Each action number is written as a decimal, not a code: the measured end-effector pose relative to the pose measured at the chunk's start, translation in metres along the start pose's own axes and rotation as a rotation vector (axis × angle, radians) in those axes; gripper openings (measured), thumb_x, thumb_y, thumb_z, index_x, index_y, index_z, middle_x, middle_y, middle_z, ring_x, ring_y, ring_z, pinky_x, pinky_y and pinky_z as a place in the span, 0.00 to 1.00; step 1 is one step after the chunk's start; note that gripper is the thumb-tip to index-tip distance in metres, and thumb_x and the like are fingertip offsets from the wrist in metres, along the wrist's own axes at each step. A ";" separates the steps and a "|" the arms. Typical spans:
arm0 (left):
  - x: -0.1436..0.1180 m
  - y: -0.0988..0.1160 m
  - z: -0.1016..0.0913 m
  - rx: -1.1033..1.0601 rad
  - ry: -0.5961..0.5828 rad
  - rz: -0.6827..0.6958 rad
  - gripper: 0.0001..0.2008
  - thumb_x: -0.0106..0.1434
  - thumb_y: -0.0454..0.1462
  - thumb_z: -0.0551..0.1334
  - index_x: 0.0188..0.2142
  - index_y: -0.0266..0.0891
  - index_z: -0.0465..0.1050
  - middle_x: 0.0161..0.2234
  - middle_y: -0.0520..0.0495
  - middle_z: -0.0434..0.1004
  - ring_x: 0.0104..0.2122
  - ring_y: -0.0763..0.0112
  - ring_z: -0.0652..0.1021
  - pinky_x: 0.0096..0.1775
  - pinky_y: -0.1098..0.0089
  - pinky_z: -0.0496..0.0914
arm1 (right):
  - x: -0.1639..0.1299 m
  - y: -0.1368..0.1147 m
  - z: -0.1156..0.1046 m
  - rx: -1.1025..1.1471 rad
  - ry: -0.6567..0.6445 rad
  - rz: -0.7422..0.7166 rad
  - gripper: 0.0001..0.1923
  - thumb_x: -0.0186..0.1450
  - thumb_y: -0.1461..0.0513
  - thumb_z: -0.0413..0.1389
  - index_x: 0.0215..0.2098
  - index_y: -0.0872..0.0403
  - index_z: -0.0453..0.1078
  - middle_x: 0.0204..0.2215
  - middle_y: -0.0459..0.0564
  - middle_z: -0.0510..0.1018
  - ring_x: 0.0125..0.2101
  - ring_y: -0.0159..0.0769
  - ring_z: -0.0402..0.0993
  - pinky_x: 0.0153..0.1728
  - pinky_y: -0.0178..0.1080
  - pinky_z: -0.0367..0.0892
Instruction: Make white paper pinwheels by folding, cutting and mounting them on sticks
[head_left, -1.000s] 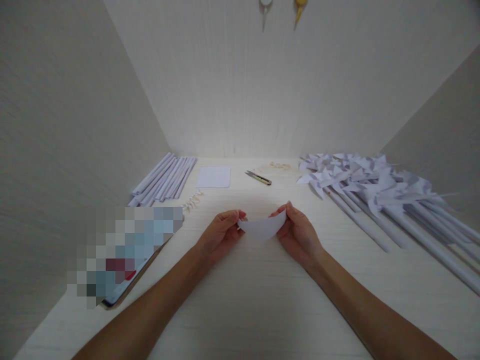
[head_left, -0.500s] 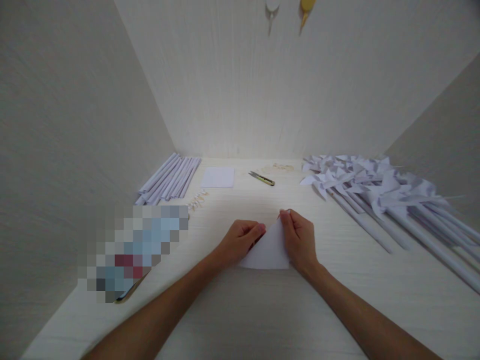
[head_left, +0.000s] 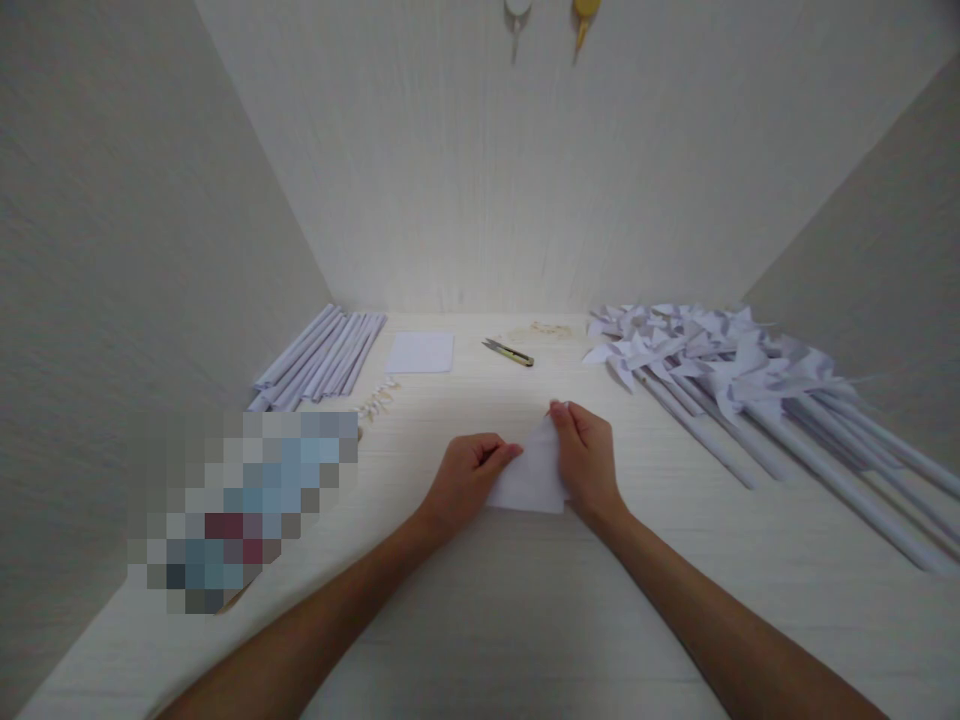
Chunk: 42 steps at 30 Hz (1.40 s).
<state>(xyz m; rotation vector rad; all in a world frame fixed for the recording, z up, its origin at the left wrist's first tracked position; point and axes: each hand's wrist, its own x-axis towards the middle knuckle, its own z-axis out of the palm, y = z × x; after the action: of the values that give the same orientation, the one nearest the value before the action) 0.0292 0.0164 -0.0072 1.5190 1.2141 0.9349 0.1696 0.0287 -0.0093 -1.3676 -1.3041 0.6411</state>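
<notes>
The left hand [head_left: 466,478] lies flat-fingered on the left slope of a folded white paper [head_left: 531,482], fingertips pressed down on its edge. The right hand [head_left: 587,462] covers the right side of the same paper, with thumb and forefinger closed on the top corner. Both hands therefore bear on the sheet; neither lifts it clear of the table [head_left: 480,620].

The paper shows as a triangle: point away from the person, long straight edge toward the person. It lies between the two hands, touching both, near the middle of the table.

Handling, as judged from the view:
- The sheet is thin and light; it will shift under a slight push unless pinned.
- It is soft enough to bend, yet keeps a crease once pressed.
- It tears or wrinkles if pulled hard, so pressure should run along the fold.
- The best holds appear to be the corners and the folded edges, where the layers are doubled.

Farther out on the table:
- A small flat sheet [head_left: 419,352] lies beyond the hands, well apart.
- A small cutter [head_left: 508,351] lies just right of that sheet.
- A row of rolled paper sticks [head_left: 322,356] lies at the far left.
- A pile of paper pinwheels [head_left: 720,365] on sticks fills the right side.
- A blurred-out object [head_left: 240,505] sits at the near left.
</notes>
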 end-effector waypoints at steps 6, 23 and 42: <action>0.002 -0.006 -0.010 -0.172 0.136 -0.045 0.18 0.52 0.48 0.57 0.15 0.37 0.61 0.09 0.60 0.46 0.12 0.82 0.50 0.16 0.75 0.44 | 0.024 0.020 -0.023 0.186 0.316 0.127 0.19 0.58 0.49 0.48 0.17 0.53 0.53 0.13 0.38 0.53 0.15 0.26 0.48 0.15 0.32 0.45; 0.008 -0.002 -0.020 -0.004 -0.040 -0.022 0.13 0.46 0.41 0.62 0.15 0.35 0.64 0.12 0.57 0.57 0.15 0.81 0.58 0.20 0.75 0.51 | 0.021 -0.013 -0.040 -0.416 -0.171 -0.647 0.14 0.61 0.58 0.48 0.19 0.53 0.64 0.19 0.48 0.67 0.24 0.33 0.60 0.27 0.38 0.52; 0.006 -0.002 -0.016 -0.082 -0.225 -0.046 0.16 0.45 0.44 0.60 0.12 0.37 0.58 0.09 0.58 0.54 0.13 0.83 0.56 0.17 0.77 0.49 | 0.015 -0.005 -0.028 -0.881 -0.752 -0.623 0.27 0.66 0.54 0.39 0.16 0.56 0.67 0.13 0.49 0.72 0.15 0.30 0.63 0.20 0.34 0.49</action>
<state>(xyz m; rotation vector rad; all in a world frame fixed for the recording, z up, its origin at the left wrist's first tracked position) 0.0146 0.0255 -0.0053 1.4807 1.0329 0.7525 0.1972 0.0324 0.0073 -1.2699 -2.6962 0.0991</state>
